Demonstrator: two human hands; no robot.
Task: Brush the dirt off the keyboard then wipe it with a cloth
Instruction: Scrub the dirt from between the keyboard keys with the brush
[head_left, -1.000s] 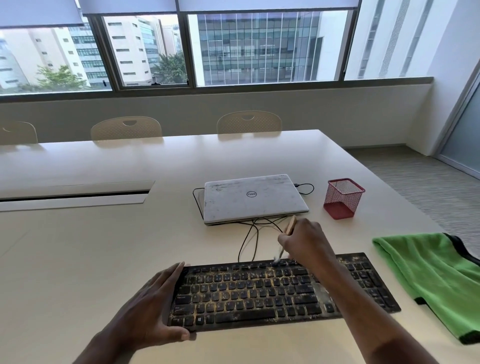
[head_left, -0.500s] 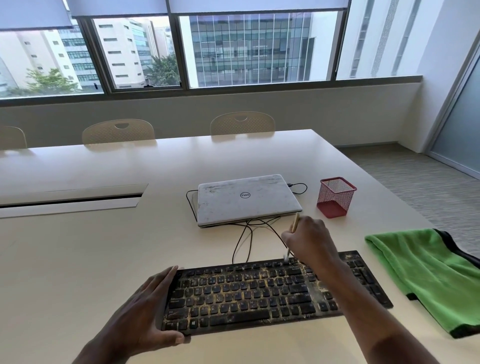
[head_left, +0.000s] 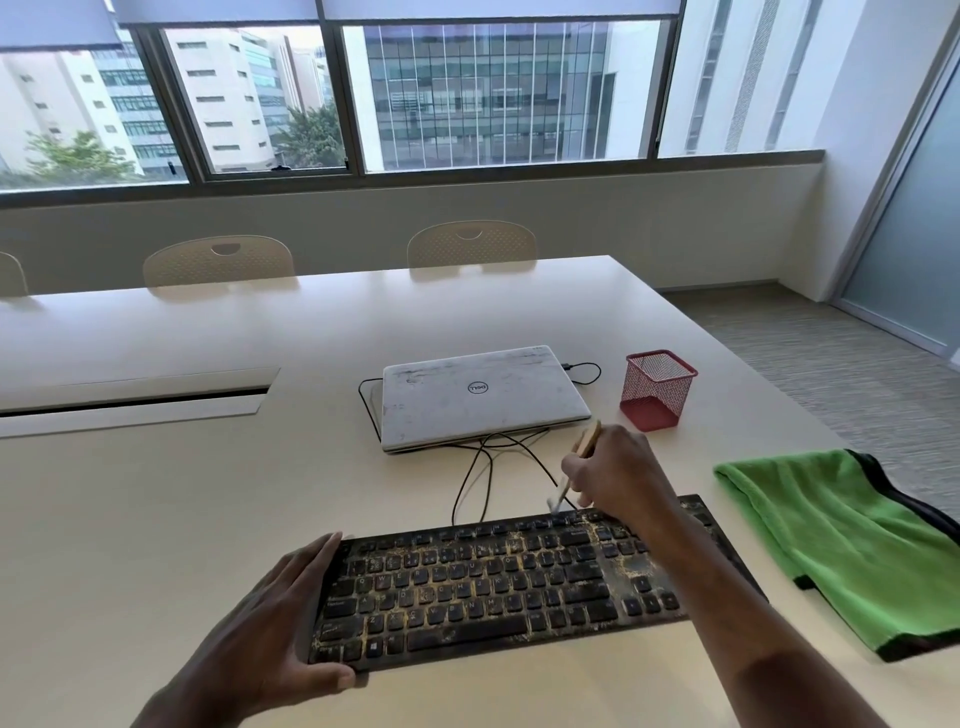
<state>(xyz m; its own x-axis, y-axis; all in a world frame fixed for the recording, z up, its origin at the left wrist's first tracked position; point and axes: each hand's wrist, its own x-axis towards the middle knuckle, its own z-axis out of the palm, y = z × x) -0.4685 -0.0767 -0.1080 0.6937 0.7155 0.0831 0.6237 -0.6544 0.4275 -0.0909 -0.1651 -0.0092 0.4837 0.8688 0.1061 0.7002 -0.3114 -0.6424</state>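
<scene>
Grit, yellowish, lies between the keys of the black keyboard (head_left: 519, 587), which sits on the pale table (head_left: 156, 493) at the near edge of our head view, its long side running left to right and slightly tilted up to the right.

Our left hand (head_left: 270, 623) braces its left end. The fingers lie straight along that short edge and the thumb rests against the front-left corner, so the hand is flat rather than clenched. It has kept this hold through the last second.

Our right hand (head_left: 618, 478) is curled round a small wooden-handled brush (head_left: 587, 441). The handle sticks up past the knuckles and the pale bristles point down at the back edge of the keyboard, by the top key row. We cannot tell whether the bristles touch the keys. A second ago the tip sat a little further left on that row; it has since slid right and back towards the rim. Our right forearm crosses over the keyboard's right part.

A green cloth (head_left: 841, 545) with a dark hem lies folded on the table to the right of the keyboard, apart from it and unmoved.

Behind the keyboard a closed white laptop (head_left: 478, 400) rests on black cables (head_left: 483, 467), and a red mesh pen cup (head_left: 657, 389) stands just to its right.

The whole scene has drifted slightly leftward in our view.
</scene>
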